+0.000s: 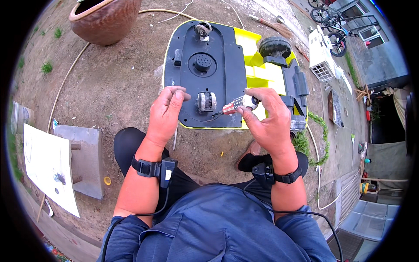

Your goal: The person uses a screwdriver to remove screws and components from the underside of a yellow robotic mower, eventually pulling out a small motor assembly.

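My right hand (271,120) grips a screwdriver (235,105) with a red, black and white handle between thumb and fingers. Its dark shaft points left, the tip close to a worn caster wheel (207,101). This caster is on the black underside (231,65) of a yellow plastic ride-on toy (247,39), which lies upside down before me. Left of that caster, my left hand (167,109) hovers over the panel's near left edge, thumb and fingers drawn together. Whatever may be between them is too small to make out. A second caster (203,29) sits at the far end.
A black wheel (275,46) sticks up on the toy's right side. At the far left stands a large brown clay pot (104,22). A white board (46,166) leans near a grey slab (85,153) at left. A hose (65,81) crosses the dirt ground.
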A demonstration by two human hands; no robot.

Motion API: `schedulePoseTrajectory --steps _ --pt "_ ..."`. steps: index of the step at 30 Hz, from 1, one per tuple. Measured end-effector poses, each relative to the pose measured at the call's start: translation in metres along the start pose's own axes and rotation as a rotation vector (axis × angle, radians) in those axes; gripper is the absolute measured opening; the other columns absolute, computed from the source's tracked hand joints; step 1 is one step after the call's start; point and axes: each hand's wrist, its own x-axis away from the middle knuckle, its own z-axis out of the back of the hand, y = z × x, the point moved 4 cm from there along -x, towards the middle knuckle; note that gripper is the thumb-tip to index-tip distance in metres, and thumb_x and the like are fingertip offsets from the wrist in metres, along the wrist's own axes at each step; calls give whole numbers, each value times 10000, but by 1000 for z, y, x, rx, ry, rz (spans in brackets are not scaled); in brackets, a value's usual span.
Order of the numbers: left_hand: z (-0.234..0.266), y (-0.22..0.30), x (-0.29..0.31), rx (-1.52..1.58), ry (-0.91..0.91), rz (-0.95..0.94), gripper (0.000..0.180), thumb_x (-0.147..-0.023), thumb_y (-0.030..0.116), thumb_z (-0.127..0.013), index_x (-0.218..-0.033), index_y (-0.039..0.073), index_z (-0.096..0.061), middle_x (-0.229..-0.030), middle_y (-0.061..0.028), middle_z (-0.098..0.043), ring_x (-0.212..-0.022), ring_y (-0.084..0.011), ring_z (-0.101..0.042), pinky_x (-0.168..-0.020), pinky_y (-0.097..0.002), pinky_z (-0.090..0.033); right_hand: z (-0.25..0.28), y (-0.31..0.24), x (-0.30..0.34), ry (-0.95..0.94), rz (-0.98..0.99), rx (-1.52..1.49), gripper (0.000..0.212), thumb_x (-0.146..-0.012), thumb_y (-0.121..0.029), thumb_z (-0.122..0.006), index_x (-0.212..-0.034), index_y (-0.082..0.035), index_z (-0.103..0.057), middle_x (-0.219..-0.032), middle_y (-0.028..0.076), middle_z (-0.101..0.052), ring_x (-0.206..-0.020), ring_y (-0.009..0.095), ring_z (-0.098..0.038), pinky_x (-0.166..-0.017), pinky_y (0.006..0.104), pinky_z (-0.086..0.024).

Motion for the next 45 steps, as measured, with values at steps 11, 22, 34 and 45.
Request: schedulePoseTrajectory --steps 11,22,34,45 --pt "-3 -1 -1 6 0 1 416 -1125 380 -515 -1247 4 -645 -1095 -88 -745 -1014 -136 -662 -902 -289 -502 -2 0 2 -8 3 1 377 -774 -49 -849 -1126 -9 -719 -1061 158 -745 -976 318 -721 -865 381 -572" --pt "-3 0 -2 -12 -5 0 429 -1123 394 -518 -1253 5 -643 -1094 -87 -745 -1014 -136 -662 -900 -291 -505 -5 1 1 14 -11 21 395 -761 -122 -885 -1098 -10 -711 -983 156 -725 -892 317 -715 -794 391 -574" --pt "-6 -2 -2 -19 -12 23 384 -1119 359 -542 -1246 13 -651 -1088 -79 -746 -993 -125 -654 -878 -285 -501 -11 8 2 78 -327 237 615 -631 -490 -990 -846 -46 -622 -725 112 -634 -645 279 -630 -606 379 -527" --pt "-8 -3 -3 8 -18 62 355 -1101 337 -592 -1243 16 -648 -1084 -65 -740 -971 -107 -619 -873 -276 -491 -14 -3 -3 51 -143 165 485 -666 -372 -973 -818 -61 -633 -761 104 -650 -668 296 -639 -612 402 -523"
